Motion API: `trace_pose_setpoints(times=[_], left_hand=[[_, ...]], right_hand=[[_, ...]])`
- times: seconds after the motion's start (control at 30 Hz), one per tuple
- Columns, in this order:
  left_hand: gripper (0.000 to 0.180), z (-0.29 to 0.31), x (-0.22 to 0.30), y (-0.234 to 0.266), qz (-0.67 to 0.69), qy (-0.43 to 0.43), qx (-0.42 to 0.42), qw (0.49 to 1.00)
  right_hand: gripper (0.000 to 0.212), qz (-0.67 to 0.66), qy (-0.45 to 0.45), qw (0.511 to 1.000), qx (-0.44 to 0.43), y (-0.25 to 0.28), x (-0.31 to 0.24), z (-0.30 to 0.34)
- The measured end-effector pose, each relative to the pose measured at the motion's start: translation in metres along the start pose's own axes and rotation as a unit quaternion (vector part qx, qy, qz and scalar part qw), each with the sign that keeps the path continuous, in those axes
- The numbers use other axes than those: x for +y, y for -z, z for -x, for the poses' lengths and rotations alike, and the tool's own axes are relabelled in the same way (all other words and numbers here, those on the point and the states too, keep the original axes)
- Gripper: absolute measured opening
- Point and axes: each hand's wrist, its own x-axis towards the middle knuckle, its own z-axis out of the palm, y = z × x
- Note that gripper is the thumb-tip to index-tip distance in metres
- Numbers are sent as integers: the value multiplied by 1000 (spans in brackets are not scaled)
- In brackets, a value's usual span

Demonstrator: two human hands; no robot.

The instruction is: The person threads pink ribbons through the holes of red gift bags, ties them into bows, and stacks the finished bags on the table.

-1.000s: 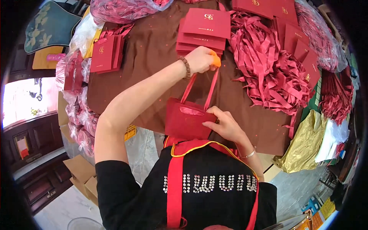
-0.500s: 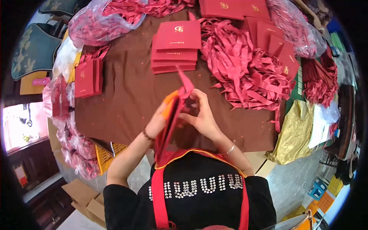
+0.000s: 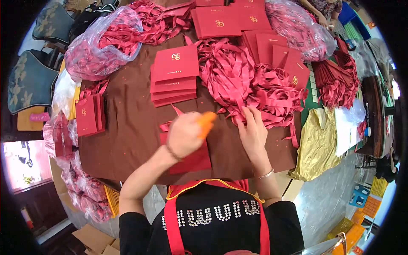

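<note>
Closed around an orange tool [image 3: 206,124], my left hand [image 3: 183,137] is over a red paper bag [image 3: 191,159] near the front of the table. The tool is blurred, and its kind cannot be made out. A bit of red ribbon [image 3: 177,109] sticks up beyond that hand. With fingers stretched out and the thumb apart, my right hand [image 3: 253,135] reaches to the front edge of a large heap of red ribbons [image 3: 231,78]. The fingertips appear to touch the ribbons. A stack of red bags [image 3: 175,70] lies just beyond my left hand.
Brown cloth [image 3: 123,140] covers the table. More red bags [image 3: 216,21] lie at the back, and a few stand at the left [image 3: 90,114]. A plastic sack of ribbons [image 3: 106,46] sits back left. Gold wrapping [image 3: 319,142] hangs at the right edge. Another person's hand [image 3: 324,22] shows back right.
The red bag I held up between both hands now lies on the table. My right hand has moved right to the ribbons. The orange tool stays in my left hand; the view has shifted.
</note>
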Motion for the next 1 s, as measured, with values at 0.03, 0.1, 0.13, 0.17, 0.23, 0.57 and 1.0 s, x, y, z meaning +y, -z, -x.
trace_pose_setpoints(times=[0.03, 0.1, 0.13, 0.17, 0.23, 0.57, 1.0], left_hand=[[24, -7, 9, -11, -1, -76, -18, 997], [20, -13, 21, -38, 25, -140, -15, 990], [22, -12, 28, -42, 39, -109, -42, 992], [23, -10, 33, -44, 53, -76, -72, 993], [27, -1, 31, -47, 187, 68, -68, 978], [41, 12, -19, -15, 862, 293, 41, 412], [36, 58, -91, 112, 695, 281, 252, 613]], right_hand=[[19, -2, 5, 1000, 4, 1, 4, -2], [13, 130, 54, 989, -34, 0, 18, -7], [10, 128, 58, 990, -5, 3, 16, -9], [10, 126, 61, 990, -3, 10, 10, -11], [11, 25, 110, 993, 21, 22, -3, -8], [11, -471, 36, 838, -275, 18, -66, 42], [16, -399, 86, 783, -469, -26, -78, 66]])
